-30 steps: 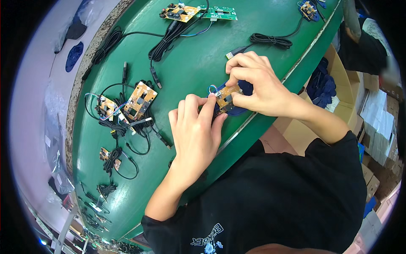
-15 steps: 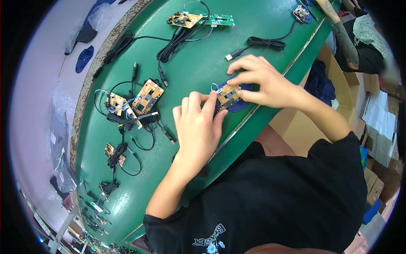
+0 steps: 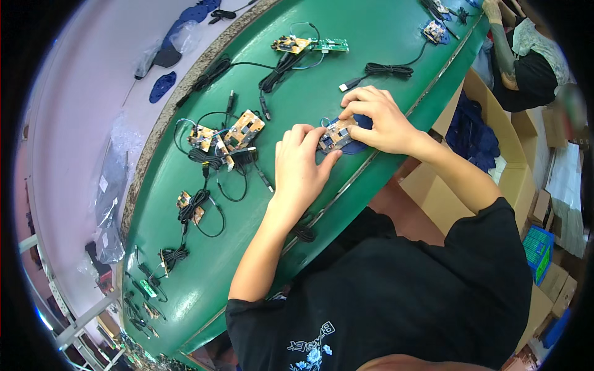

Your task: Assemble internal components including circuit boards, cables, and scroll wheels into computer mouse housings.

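Observation:
A tan circuit board (image 3: 339,137) with dark components lies on a dark blue plastic shell (image 3: 354,148) near the table's front edge. My left hand (image 3: 302,162) grips its left side, the thumb at the lower corner and the fingertips at the upper one. From the right, my right hand (image 3: 385,125) pinches the same board, with curled fingers at its top edge and the thumb on its right side. A small wire loop (image 3: 325,122) sticks up at the board's far edge. My fingers hide parts of the board and shell.
Left of my hands are wired circuit boards (image 3: 245,130) with tangled black cables. Another cable bundle (image 3: 388,70) lies beyond my right hand. A cardboard box (image 3: 504,139) holding dark blue pieces (image 3: 471,133) stands at the right, near another person's arm (image 3: 504,59).
My right hand's raised fingers have come down onto the board, and its grip is closer. My left hand remains at the board's left side. The whole view has shifted slightly.

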A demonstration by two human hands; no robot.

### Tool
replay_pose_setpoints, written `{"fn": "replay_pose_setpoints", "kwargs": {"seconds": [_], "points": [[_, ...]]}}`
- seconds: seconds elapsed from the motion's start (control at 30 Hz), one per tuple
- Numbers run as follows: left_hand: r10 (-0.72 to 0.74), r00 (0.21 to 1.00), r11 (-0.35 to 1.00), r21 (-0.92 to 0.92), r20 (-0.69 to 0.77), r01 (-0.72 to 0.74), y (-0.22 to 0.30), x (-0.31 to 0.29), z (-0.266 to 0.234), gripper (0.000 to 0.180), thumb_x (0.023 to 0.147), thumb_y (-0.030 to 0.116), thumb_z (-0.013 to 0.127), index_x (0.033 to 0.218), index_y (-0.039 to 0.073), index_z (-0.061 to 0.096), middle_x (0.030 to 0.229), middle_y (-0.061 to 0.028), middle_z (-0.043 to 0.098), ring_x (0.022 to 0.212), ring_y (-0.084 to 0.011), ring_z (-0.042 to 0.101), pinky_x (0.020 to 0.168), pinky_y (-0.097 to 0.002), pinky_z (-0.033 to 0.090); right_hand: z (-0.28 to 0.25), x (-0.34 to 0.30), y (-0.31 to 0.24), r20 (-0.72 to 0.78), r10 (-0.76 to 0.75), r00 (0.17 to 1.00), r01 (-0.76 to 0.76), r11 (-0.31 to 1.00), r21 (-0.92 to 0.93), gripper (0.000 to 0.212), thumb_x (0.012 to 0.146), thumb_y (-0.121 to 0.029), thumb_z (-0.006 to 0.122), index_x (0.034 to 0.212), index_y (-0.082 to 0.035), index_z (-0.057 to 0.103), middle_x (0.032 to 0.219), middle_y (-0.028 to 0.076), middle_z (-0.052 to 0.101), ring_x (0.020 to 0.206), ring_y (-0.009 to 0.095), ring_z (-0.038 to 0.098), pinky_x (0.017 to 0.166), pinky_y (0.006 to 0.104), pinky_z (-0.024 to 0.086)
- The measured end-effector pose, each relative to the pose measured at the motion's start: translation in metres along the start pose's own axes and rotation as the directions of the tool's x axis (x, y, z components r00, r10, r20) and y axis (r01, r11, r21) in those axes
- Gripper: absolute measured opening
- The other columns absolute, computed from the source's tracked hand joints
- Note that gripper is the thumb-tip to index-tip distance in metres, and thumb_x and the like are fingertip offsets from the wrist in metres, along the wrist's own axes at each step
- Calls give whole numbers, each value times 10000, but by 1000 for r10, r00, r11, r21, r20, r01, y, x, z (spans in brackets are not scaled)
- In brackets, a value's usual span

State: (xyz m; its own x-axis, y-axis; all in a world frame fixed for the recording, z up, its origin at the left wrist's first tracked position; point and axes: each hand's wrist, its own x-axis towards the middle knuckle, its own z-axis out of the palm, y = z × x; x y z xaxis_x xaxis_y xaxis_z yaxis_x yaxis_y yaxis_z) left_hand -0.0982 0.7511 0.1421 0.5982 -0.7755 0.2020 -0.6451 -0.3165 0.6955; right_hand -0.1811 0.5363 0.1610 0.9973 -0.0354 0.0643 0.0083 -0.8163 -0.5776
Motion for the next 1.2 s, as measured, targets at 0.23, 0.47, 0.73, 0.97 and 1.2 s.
{"fn": "replay_pose_setpoints", "kwargs": {"seconds": [0.23, 0.47, 0.73, 0.97, 1.2], "points": [[-11, 1000, 1000, 10, 14, 11, -1, 4, -2, 450, 757, 231, 856, 1123, 25, 694, 1041, -118, 631, 977, -313, 595, 850, -413, 472, 1, 3, 8, -5, 65, 998, -65, 995, 69, 169, 783, -164, 726, 934, -88, 740, 1154, 47, 649, 1159, 239, 558, 1033, 410, 370], [97, 990, 978, 176, 100, -114, 3, 13, -8, 384, 771, 259, 825, 1050, 22, 709, 1006, -115, 624, 951, -312, 599, 814, -426, 469, -3, -9, 5, -11, -39, 999, 40, 996, 81, 397, 821, -340, 774, 1110, -73, 722, 1250, 92, 646, 1222, 301, 564, 1034, 456, 406], [183, 982, 980, 87, -52, -178, 5, 35, 0, 392, 843, 224, 760, 1160, 21, 651, 1084, -131, 619, 994, -323, 601, 821, -418, 471, -27, -13, 7, -128, -141, 982, 92, 941, -324, 312, 820, -68, 707, 1130, -42, 692, 1266, 129, 644, 1202, 335, 597, 1021, 458, 456], [151, 988, 968, -198, -28, -154, -11, -66, -47, 305, 873, 197, 757, 1127, 45, 681, 1050, -98, 652, 938, -294, 628, 782, -402, 497, -51, 61, -55, -208, -270, 940, 230, 953, -197, 220, 840, -43, 696, 1058, -16, 709, 1110, 145, 681, 1072, 339, 641, 943, 432, 500], [181, 894, 439, -779, -411, -447, 29, -53, -179, 233, 881, -27, 646, 1078, -139, 702, 1018, -261, 698, 874, -332, 667, 770, -417, 556, 123, 357, -87, 5, -526, 851, 508, 820, -263, 419, 868, -2, 589, 1265, -110, 666, 1223, 147, 660, 1153, 368, 620, 961, 465, 523]]}}
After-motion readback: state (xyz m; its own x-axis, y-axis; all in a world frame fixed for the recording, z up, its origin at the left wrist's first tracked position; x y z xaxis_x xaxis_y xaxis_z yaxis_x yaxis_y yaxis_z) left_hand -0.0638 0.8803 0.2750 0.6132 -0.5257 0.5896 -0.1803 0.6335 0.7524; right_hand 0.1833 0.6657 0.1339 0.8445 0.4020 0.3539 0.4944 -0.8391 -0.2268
